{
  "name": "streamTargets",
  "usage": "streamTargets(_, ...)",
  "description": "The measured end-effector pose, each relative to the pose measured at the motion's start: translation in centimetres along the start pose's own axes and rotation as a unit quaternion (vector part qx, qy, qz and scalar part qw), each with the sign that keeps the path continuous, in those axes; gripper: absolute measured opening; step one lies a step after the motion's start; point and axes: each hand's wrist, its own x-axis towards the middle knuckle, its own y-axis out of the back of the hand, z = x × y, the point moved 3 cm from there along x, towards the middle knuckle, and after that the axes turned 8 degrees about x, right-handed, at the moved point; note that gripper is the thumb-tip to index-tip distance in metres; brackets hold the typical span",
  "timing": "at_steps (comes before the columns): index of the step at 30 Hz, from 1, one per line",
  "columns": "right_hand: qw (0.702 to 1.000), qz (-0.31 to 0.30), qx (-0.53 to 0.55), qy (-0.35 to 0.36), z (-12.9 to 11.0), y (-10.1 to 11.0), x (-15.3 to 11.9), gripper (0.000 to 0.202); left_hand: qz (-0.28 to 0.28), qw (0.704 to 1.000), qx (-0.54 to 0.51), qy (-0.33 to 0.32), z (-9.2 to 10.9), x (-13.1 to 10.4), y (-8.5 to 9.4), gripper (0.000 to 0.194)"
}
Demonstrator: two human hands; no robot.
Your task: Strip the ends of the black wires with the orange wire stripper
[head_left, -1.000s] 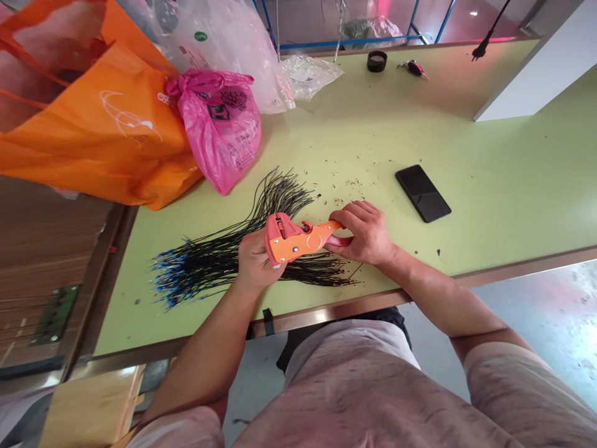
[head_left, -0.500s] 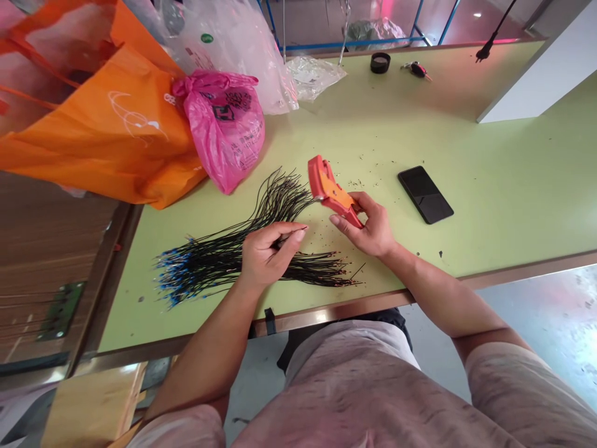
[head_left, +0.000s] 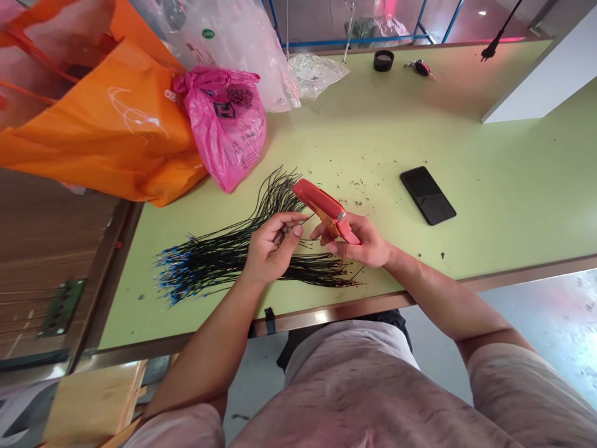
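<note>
My left hand (head_left: 272, 247) is closed in a pinch on thin black wire (head_left: 308, 218), whose end points toward the tool on the right. My right hand (head_left: 366, 241) grips a red and orange wire stripper (head_left: 329, 208), its head tilted up and to the left over the wire end. Whether the jaws touch the wire I cannot tell. Beneath and beside my left hand lies a large spread of black wires (head_left: 219, 258) with blue tips at the left. One group fans out toward the back; another, with copper-coloured ends (head_left: 342, 274), runs to the right.
Small clippings (head_left: 358, 185) are scattered on the green tabletop (head_left: 443, 130). A black phone (head_left: 428, 195) lies to the right. Orange (head_left: 107, 118) and pink (head_left: 231, 134) bags stand at the back left. Behind are a black ring (head_left: 383, 60), keys (head_left: 422, 67) and a hanging plug (head_left: 489, 51).
The wire stripper has turned and come down to the left, close to my left hand. My left fingers have shifted slightly upward with the wire.
</note>
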Motion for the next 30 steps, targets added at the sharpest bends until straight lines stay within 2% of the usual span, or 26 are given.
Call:
streamTargets(8, 0.999, -0.042, 0.006, -0.001, 0.2, -0.6, 0.1, 0.037, -0.032, 0.997, -0.056, 0.035, -1.2, 0.4, -0.6, 0.05)
streamTargets(13, 0.998, -0.062, 0.016, 0.014, -0.1, -0.6, 0.3, 0.034, -0.048, 0.997, -0.058, 0.032, -1.0, 0.4, -0.7, 0.047)
streamTargets(19, 0.997, -0.074, 0.037, 0.003, -0.1, -0.7, 0.2, 0.026, -0.058, 0.997, -0.051, 0.022, -0.5, 0.7, -0.7, 0.044)
streamTargets(23, 0.995, -0.089, 0.026, -0.027, 0.1, -1.1, 0.1, 0.028, -0.073, 0.996, -0.057, 0.02, -0.5, 0.7, -0.8, 0.047)
streamTargets(26, 0.995, -0.083, 0.017, -0.046, 0.2, -1.1, 0.0, 0.032, -0.061, 0.998, -0.007, -0.001, -0.9, 0.7, -0.5, 0.048)
streamTargets(28, 0.995, -0.08, 0.018, -0.048, 0.2, -1.1, 0.0, 0.034, -0.04, 0.996, 0.074, -0.037, -1.2, 0.9, 0.2, 0.043)
streamTargets(30, 0.996, -0.081, 0.018, -0.043, 0.2, -1.0, 0.0, 0.034, -0.018, 0.981, 0.174, -0.082, -1.6, 1.3, 1.0, 0.032)
